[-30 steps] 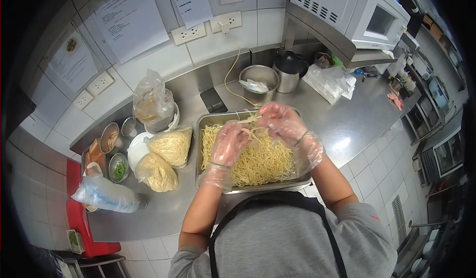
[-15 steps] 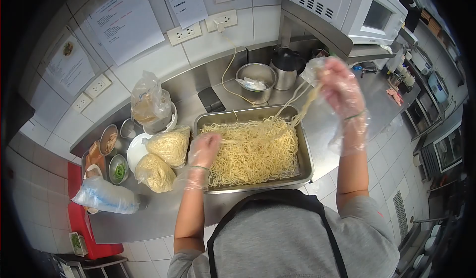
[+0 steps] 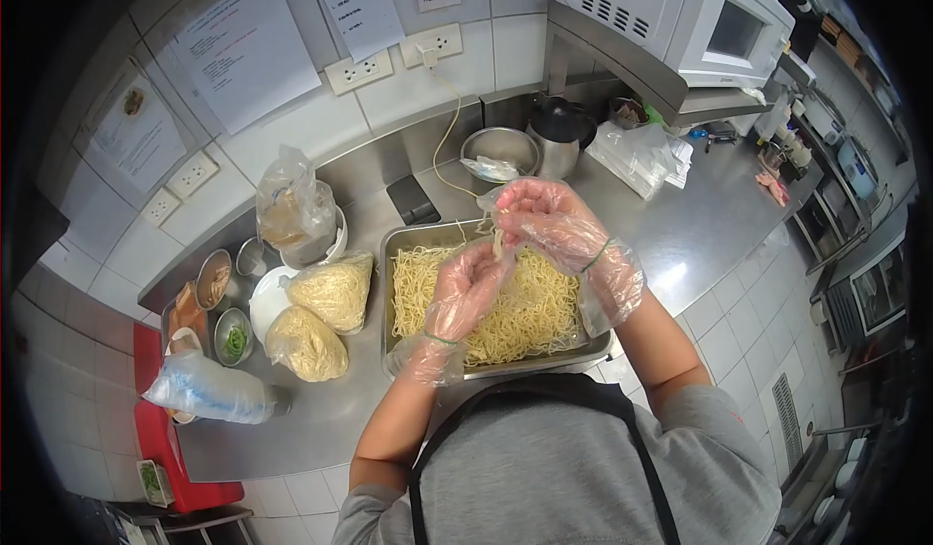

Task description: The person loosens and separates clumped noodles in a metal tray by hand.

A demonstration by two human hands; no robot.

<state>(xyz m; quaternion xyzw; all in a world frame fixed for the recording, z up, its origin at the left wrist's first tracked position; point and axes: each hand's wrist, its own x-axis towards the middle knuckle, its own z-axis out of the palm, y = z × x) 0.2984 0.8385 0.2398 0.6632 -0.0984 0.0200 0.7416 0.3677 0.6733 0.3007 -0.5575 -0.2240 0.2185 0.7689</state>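
Observation:
A metal tray [image 3: 389,336] full of loose yellow noodles [image 3: 525,316] lies on the steel counter in front of me. Both hands wear clear plastic gloves with green bands at the wrists. My left hand [image 3: 471,287] is over the tray's middle, its fingers closed on a few noodle strands. Close beside it, my right hand [image 3: 549,224] is above the tray's back edge, fingers bent together around the same strands. The fingertips of the two hands nearly meet. Two bags of noodles [image 3: 332,294] sit left of the tray.
A black phone-like object [image 3: 414,200], a metal bowl [image 3: 500,148] and a steel jug [image 3: 557,146] stand behind the tray. At left are small bowls, a bowl of chopped greens [image 3: 233,337] and a plastic-wrapped bundle [image 3: 209,386]. A microwave [image 3: 724,35] is on the upper right shelf.
Half a second ago my hands were wide apart with noodle strands stretched between them. My right hand has come down and left, my left hand right and slightly up, and they are now together.

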